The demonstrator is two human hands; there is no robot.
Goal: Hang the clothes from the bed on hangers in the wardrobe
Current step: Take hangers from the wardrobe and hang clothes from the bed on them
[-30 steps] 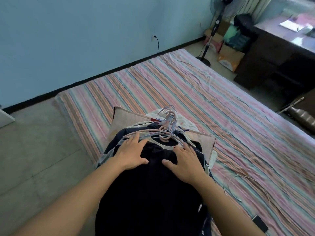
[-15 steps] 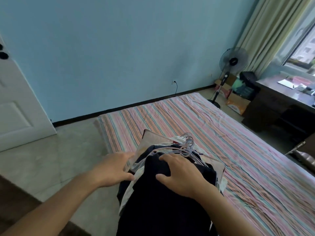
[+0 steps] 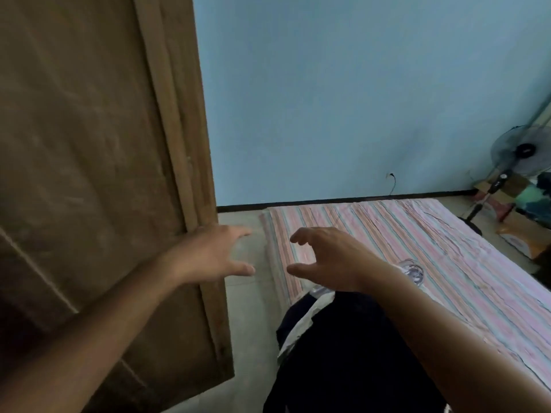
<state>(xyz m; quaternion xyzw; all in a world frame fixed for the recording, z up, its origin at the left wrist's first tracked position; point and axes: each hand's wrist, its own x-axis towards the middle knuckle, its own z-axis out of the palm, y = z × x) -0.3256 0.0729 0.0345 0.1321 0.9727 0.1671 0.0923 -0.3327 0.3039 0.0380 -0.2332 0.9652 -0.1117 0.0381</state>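
Note:
A pile of dark clothes [image 3: 351, 359] on hangers lies at the near corner of the bed [image 3: 432, 251], which has a striped pink sheet. Hanger hooks [image 3: 413, 271] peek out just past my right wrist. My left hand [image 3: 208, 254] is raised in front of the brown wardrobe [image 3: 98, 180], fingers spread and holding nothing. My right hand [image 3: 331, 257] hovers above the top of the pile with fingers loosely curled, and it is empty too. The wardrobe's edge stands just behind my left hand.
A blue wall [image 3: 343, 99] with a socket and cord [image 3: 392, 183] runs behind the bed. A standing fan [image 3: 515, 162] and cardboard boxes [image 3: 521, 234] crowd the far right corner. Bare floor [image 3: 247, 293] lies between wardrobe and bed.
Both hands have lifted off the clothes pile and now hang in the air. My view has swung left and up, bringing the brown wardrobe into sight.

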